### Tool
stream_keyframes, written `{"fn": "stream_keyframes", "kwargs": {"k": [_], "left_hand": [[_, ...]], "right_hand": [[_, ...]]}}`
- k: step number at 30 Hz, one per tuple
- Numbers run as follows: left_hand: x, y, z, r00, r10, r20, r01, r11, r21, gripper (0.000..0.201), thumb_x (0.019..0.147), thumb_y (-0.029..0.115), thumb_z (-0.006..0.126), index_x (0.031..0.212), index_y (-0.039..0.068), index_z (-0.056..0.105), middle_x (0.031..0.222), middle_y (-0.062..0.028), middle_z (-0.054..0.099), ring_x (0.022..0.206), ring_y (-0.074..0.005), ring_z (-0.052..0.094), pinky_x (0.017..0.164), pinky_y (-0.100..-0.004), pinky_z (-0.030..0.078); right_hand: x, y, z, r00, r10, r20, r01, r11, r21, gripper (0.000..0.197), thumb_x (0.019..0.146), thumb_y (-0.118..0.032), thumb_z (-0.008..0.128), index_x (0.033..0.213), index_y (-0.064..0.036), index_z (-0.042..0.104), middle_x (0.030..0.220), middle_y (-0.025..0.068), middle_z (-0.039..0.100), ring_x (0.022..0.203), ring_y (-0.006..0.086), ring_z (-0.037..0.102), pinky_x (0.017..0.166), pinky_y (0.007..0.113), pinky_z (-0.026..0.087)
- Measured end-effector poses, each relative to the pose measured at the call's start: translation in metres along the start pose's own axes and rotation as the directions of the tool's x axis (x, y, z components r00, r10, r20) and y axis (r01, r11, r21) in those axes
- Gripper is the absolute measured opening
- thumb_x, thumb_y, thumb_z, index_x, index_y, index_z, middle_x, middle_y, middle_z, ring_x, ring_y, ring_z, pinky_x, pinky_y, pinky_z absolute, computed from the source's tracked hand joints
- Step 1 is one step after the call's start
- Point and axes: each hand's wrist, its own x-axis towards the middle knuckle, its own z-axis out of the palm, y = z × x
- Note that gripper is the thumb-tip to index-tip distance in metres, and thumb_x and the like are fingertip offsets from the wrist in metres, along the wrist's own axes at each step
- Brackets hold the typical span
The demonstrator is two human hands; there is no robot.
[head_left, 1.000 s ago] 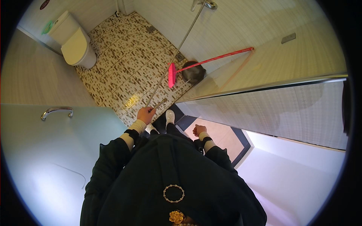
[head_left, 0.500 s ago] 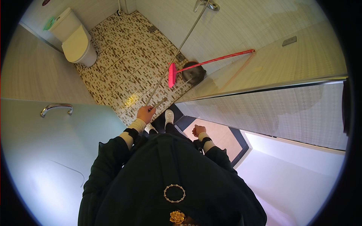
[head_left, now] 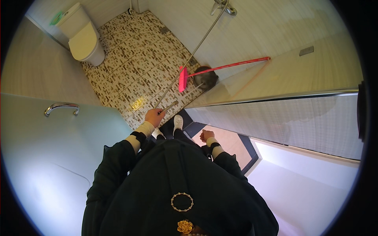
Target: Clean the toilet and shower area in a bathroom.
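Nearer to us than the pink broom head [head_left: 183, 80], our right hand [head_left: 206, 136] is curled into a loose fist. On the near left of the broom head, our left hand [head_left: 154, 117] grips a slim shower handset [head_left: 169, 107], its tip pointing toward us-side right of that head. Just right of the broom head sits a dark round bucket [head_left: 212, 80]. Beyond and left of the broom head stands a white toilet [head_left: 84, 44]; beyond and right, a wall tap [head_left: 232, 11].
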Motion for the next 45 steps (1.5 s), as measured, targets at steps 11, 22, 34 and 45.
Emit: {"fn": "stream_keyframes", "kwargs": {"k": [11, 22, 34, 45], "left_hand": [[0.011, -0.007, -0.015, 1.0, -0.004, 0.03, 0.006, 0.998, -0.055, 0.034, 0.076, 0.035, 0.058, 0.088, 0.004, 0.066, 0.072, -0.0165, 0.063, 0.069, -0.032, 0.061, 0.066, -0.0383, 0.047], [0.032, 0.0, -0.026, 1.0, 0.007, 0.028, -0.007, 1.0, 0.014, 0.033, 0.075, 0.035, 0.058, 0.086, 0.004, 0.067, 0.074, -0.0165, 0.064, 0.07, -0.0316, 0.062, 0.067, -0.0369, 0.049], [0.071, 0.019, -0.031, 0.985, -0.133, 0.113, 0.142, 0.986, -0.084, 0.029, 0.077, 0.029, 0.062, 0.089, 0.002, 0.065, 0.075, -0.0163, 0.064, 0.068, -0.0248, 0.064, 0.063, -0.031, 0.049], [0.115, 0.031, -0.026, 0.974, -0.2, 0.102, 0.218, 0.954, -0.206, 0.026, 0.08, 0.024, 0.061, 0.091, 0.001, 0.065, 0.072, -0.0151, 0.063, 0.064, -0.0196, 0.06, 0.062, -0.0297, 0.047]], "right_hand": [[0.005, -0.081, 0.049, 0.979, -0.162, 0.126, 0.136, 0.971, 0.195, 0.031, 0.084, -0.031, 0.05, 0.067, -0.0049, 0.057, 0.06, 0.007, 0.059, 0.046, 0.0162, 0.055, 0.04, 0.029, 0.045], [0.034, -0.293, 0.079, 0.867, -0.488, -0.103, 0.495, 0.866, 0.062, 0.025, 0.085, -0.025, 0.048, 0.074, -0.0033, 0.054, 0.056, 0.0082, 0.056, 0.042, 0.0174, 0.051, 0.036, 0.03, 0.039], [0.111, -0.59, 0.011, 0.566, -0.775, -0.282, 0.796, 0.603, -0.058, 0.029, 0.085, -0.023, 0.05, 0.066, -0.0024, 0.057, 0.054, 0.0061, 0.057, 0.044, 0.0152, 0.053, 0.042, 0.029, 0.042], [0.14, -0.692, -0.022, 0.532, -0.817, -0.222, 0.81, 0.568, -0.147, 0.034, 0.084, -0.014, 0.056, 0.107, 0.0094, 0.048, 0.088, 0.0193, 0.062, 0.068, 0.0238, 0.065, 0.057, 0.029, 0.055]]}}
